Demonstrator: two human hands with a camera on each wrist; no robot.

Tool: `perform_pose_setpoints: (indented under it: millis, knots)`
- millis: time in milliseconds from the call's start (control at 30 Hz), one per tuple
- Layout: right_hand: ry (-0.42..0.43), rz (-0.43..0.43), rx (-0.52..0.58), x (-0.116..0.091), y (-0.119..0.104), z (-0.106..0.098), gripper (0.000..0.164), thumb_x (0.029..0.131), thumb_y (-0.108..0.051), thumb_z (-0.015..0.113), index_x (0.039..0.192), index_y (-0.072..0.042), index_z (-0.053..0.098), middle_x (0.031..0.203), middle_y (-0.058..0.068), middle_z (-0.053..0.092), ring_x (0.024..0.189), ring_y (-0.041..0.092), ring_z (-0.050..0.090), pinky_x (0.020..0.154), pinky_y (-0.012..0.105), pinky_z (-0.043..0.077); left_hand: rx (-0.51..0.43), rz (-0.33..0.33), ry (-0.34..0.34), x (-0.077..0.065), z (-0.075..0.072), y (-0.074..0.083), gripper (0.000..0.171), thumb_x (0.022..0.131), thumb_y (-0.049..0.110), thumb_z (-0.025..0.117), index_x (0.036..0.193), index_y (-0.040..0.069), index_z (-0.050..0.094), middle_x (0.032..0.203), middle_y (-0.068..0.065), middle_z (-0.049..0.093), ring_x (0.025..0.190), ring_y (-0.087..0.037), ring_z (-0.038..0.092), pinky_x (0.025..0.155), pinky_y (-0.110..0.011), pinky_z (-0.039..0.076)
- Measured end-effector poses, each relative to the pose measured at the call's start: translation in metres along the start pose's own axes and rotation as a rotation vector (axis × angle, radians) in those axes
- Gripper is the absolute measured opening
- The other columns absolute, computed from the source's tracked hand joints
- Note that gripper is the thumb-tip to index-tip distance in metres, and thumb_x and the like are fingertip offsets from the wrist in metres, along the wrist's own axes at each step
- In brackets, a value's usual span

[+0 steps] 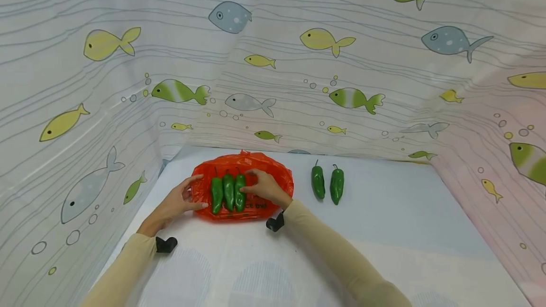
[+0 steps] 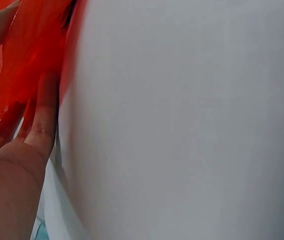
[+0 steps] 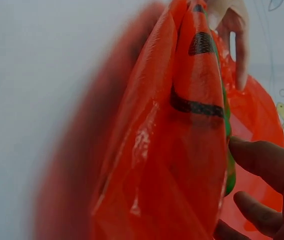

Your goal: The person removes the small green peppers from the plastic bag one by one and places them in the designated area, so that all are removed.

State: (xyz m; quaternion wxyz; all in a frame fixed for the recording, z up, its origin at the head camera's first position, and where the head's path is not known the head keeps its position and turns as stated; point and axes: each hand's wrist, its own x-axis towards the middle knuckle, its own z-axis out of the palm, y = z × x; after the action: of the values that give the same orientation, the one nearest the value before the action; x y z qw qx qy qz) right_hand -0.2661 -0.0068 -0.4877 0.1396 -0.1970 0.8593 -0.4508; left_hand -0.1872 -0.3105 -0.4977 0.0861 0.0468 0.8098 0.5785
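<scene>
Three green peppers [image 1: 228,193] lie side by side, stems pointing away, on a red plastic bag [image 1: 262,210] with dark print. At the bag's left edge is my left hand [image 1: 177,203], thumb and fingers spread apart and touching the plastic. The left wrist view shows its fingers [image 2: 44,115] extended against the bag, some tips partly behind red film. My right hand [image 1: 264,187] reaches over the bag from the right. Its thumb [image 3: 261,155] touches or nearly touches the rightmost pepper [image 3: 230,182], which the bag's raised front mostly hides in the right wrist view.
Two more green peppers, a left one [image 1: 317,182] and a right one [image 1: 337,185], lie on the white table [image 1: 384,212] right of the bag. A fish-patterned curtain [image 1: 294,84] encloses the back and both sides. Dark wrist-camera mounts [image 1: 275,222] stick out at both wrists.
</scene>
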Motion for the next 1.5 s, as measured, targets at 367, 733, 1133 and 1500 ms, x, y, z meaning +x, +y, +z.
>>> perform_pose_setpoints:
  millis: [367,733,1133,1500]
  knots:
    - [-0.038,-0.003,0.077,0.009,-0.004,0.008,0.062,0.089,-0.031,0.083,0.143,-0.012,0.058,0.139,0.006,0.058,0.11,0.021,0.058,0.088,0.032,0.056,0.005,0.011,0.002,0.001,-0.003,-0.003,0.094,0.083,0.012,0.087,0.16,0.017,0.033,0.159,-0.02,0.034,0.138,-0.043,0.043,0.097,-0.025,0.05]
    - [-0.099,0.02,0.101,0.017,-0.002,0.01,0.059,0.09,-0.03,0.082,0.143,-0.014,0.059,0.132,0.004,0.059,0.087,0.019,0.062,0.075,0.03,0.055,-0.007,0.005,-0.005,-0.002,-0.001,-0.002,0.093,0.084,0.012,0.086,0.16,0.014,0.032,0.163,-0.019,0.029,0.143,-0.043,0.038,0.104,-0.032,0.049]
    - [-0.087,0.024,0.199,0.016,-0.004,-0.001,0.051,0.089,-0.023,0.084,0.135,-0.012,0.065,0.124,0.003,0.06,0.077,0.024,0.067,0.077,0.035,0.059,0.011,-0.008,0.001,0.0,-0.001,0.0,0.094,0.084,0.013,0.086,0.16,0.017,0.033,0.162,-0.019,0.03,0.143,-0.044,0.038,0.108,-0.044,0.046]
    - [-0.075,0.028,0.229,0.012,-0.004,-0.003,0.054,0.088,-0.026,0.085,0.136,-0.012,0.065,0.126,0.005,0.061,0.078,0.024,0.069,0.079,0.036,0.059,0.007,-0.014,0.006,0.0,-0.001,-0.001,0.094,0.083,0.012,0.087,0.16,0.018,0.033,0.163,-0.018,0.029,0.144,-0.043,0.036,0.11,-0.046,0.043]
